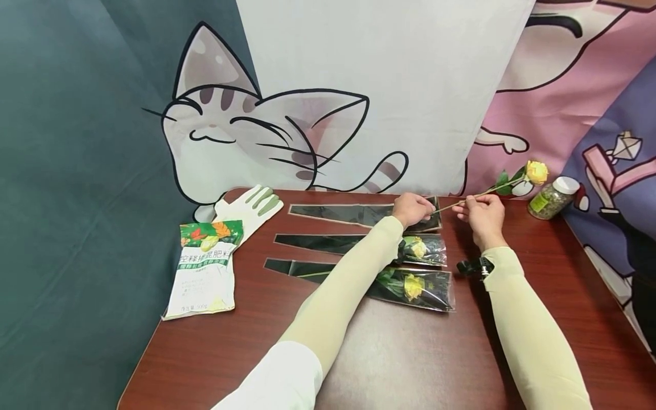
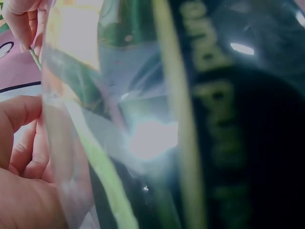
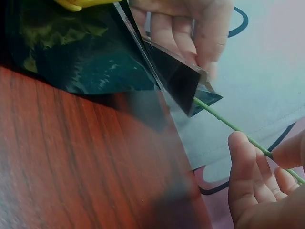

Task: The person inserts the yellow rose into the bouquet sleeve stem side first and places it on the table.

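Observation:
At the table's back, my left hand (image 1: 411, 209) pinches the mouth of a black flower sleeve (image 1: 338, 214) with a clear front. My right hand (image 1: 484, 219) grips the green stem (image 3: 219, 117) of a yellow artificial-looking rose (image 1: 537, 172) between thumb and fingers. The bloom points away to the right, and the stem's lower end reaches into the sleeve's opening (image 3: 178, 78). Closer to me lie two more sleeves, each with a yellow rose inside: a middle one (image 1: 419, 247) and a near one (image 1: 413, 287), both partly covered by my left arm.
On the left, a fertilizer bag (image 1: 205, 273) lies partly over white gloves (image 1: 256, 208). A clear jar (image 1: 552, 199) with a white lid stands at the back right, near the bloom. Printed cloth (image 1: 389, 85) hangs behind the brown table (image 1: 400, 353).

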Motion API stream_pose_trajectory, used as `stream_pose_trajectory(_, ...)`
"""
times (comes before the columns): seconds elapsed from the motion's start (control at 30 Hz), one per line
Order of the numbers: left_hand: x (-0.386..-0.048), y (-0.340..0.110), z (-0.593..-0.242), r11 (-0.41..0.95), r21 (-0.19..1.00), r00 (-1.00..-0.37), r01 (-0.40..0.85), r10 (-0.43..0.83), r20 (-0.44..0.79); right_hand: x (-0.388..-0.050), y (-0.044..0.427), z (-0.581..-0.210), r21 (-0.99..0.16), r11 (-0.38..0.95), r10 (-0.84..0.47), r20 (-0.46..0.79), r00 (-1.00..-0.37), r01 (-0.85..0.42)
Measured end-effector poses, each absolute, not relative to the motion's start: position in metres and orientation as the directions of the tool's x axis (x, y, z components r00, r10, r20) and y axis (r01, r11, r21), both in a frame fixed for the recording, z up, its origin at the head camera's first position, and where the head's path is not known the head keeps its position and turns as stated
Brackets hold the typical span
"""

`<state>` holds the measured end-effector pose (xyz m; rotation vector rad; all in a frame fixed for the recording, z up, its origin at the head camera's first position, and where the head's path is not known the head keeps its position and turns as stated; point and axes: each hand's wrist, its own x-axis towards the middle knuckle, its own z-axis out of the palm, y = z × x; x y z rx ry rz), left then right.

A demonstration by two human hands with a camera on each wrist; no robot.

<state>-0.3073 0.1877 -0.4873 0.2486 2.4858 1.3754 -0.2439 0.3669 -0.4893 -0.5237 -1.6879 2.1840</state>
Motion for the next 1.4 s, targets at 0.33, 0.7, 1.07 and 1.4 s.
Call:
stream_pose_trajectory(0.33, -0.298, 0.185, -0.478, 0.490, 0.869, -0.946, 0.064, 0.307, -0.103, -0.247, 0.355, -0.493, -0.969, -0.248, 0.436, -0.094, -0.895, -0.018)
stream_pose_trajectory(0.7, -0.298, 0.187, -0.480, 0.440, 0.897, -0.954, 0.042, 0.285, -0.096, -0.250, 0.342, -0.498, -0.987, -0.157, 0.420, -0.105, -0.902, 0.042)
stream_pose_trajectory(1.07, -0.300, 0.189, -0.478, 0.424, 0.905, -0.953, 0.040, 0.289, -0.094, -0.250, 0.333, -0.501, -0.997, -0.047, 0.438, -0.075, -0.896, 0.061)
stream_pose_trajectory(1.4, -0.306, 0.193, -0.479, 0.365, 0.929, -0.950, 0.057, 0.305, -0.061, -0.249, 0.329, -0.502, -0.992, 0.070, 0.433, -0.067, -0.899, 0.107)
